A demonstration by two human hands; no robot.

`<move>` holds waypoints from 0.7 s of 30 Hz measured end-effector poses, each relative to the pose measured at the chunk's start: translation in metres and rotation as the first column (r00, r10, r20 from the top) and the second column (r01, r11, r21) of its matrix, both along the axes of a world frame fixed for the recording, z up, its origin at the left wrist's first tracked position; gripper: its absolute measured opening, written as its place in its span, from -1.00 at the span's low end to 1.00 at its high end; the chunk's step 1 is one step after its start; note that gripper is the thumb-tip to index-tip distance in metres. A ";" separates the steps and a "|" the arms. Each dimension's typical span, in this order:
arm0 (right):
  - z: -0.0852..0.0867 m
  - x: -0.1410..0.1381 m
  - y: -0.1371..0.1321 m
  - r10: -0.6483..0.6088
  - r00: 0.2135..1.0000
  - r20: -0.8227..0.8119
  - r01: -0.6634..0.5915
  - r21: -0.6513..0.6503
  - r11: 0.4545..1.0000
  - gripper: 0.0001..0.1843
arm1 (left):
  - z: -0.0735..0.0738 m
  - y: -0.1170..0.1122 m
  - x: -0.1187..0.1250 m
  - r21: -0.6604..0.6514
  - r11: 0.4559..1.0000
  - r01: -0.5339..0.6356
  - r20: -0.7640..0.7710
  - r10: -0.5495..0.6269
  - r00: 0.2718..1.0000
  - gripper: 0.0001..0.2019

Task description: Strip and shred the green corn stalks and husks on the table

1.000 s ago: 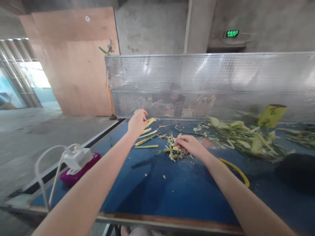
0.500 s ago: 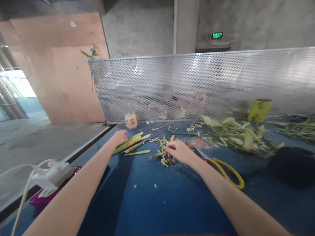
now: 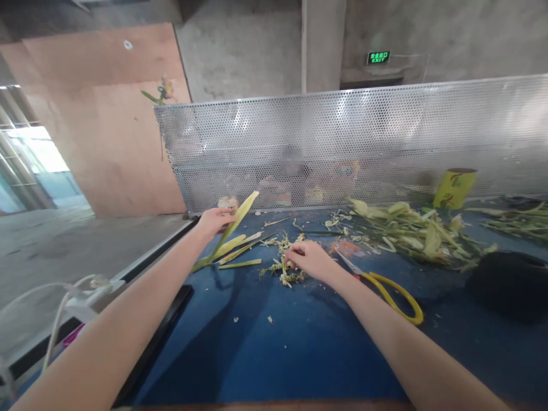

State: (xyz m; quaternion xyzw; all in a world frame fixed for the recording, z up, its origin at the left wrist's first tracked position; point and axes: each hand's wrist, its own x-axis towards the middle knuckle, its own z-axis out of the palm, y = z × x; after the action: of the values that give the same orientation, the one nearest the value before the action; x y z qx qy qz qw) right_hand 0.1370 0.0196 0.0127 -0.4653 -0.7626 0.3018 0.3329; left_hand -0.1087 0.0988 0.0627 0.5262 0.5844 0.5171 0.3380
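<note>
Two bare hands are at work over a blue tabletop (image 3: 265, 365), and what a crowded field it is! Left hand (image 3: 217, 221) up at the far side, fingers closed on a long green strip (image 3: 244, 214), its pale tip angled up to the right, its lower end down by the flat strips (image 3: 240, 264) lying on the table. Right hand (image 3: 307, 258) sits over the heap of scraps (image 3: 286, 276), covering part of it, fingers bent and bunched; whether they pinch a scrap, you cannot tell. Behind the left hand, a pale container (image 3: 227, 202) is half hidden. Across the back runs the perforated metal screen (image 3: 265, 137), walling off the far edge. Over to the right, scissors (image 3: 416, 313) with yellow handles lie just beside the right forearm, blades toward an orange patch (image 3: 347, 247). Beyond them spreads a big pile of husks (image 3: 406, 231), a yellow cylinder (image 3: 454, 191) upright behind it, a dark rounded object (image 3: 507, 282) in front. Near side, the left forearm crosses before a dark flat object (image 3: 172, 319) and white cables (image 3: 55, 322).
</note>
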 end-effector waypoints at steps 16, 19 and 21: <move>0.017 0.009 -0.011 0.269 0.870 -0.414 -0.344 -0.117 0.931 -0.63 | 0.007 -0.071 0.108 0.120 0.973 0.199 0.654 -0.228 0.721 -0.87; 0.016 0.006 -0.017 0.398 0.889 -0.227 -0.423 -0.076 0.903 -0.71 | 0.012 -0.067 0.102 0.165 0.986 0.015 0.791 -0.142 0.595 -0.85; 0.015 0.005 -0.018 0.417 0.893 -0.167 -0.429 -0.041 0.902 -0.75 | 0.015 -0.064 0.094 0.158 0.985 -0.074 0.828 -0.091 0.554 -0.85</move>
State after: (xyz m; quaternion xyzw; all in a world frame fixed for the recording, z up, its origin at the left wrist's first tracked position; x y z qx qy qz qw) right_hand 0.1421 0.0015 0.0274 -0.2757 -0.8053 0.4311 0.2992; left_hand -0.0146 0.0350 0.0776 0.2495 0.3053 0.7516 0.5289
